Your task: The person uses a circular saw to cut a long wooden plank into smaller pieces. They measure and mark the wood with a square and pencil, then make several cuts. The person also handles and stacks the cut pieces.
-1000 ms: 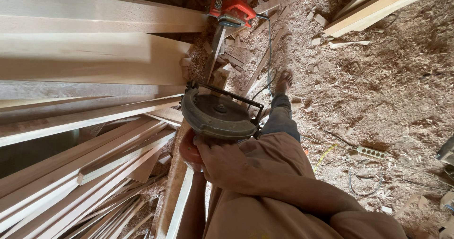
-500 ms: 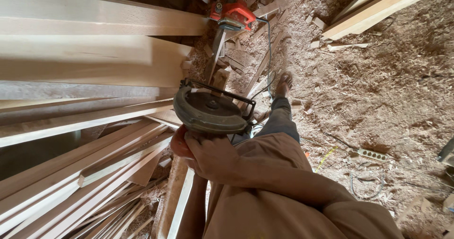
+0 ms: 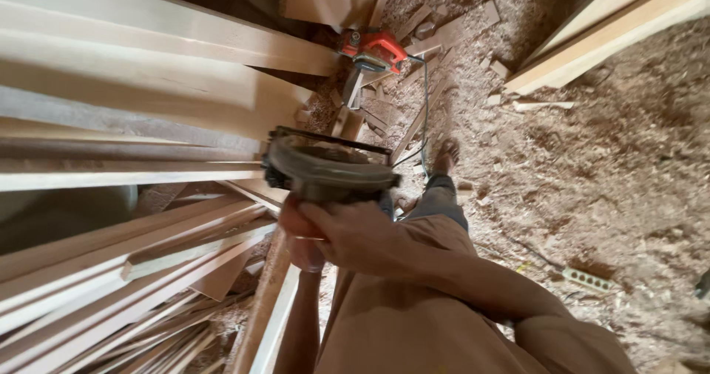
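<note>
Gripping circular saw (image 3: 325, 168), hands (image 3: 347, 230) beneath

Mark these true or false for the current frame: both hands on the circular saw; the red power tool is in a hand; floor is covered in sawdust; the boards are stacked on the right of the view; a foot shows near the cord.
1. Both hands are on the circular saw. True: the right hand and the left hand both hold it from below.
2. The red power tool is in a hand. False: it lies on the floor among wood scraps.
3. The floor is covered in sawdust. True.
4. The long boards are stacked on the right of the view. False: most lie on the left.
5. A foot shows near the cord. True.
</note>
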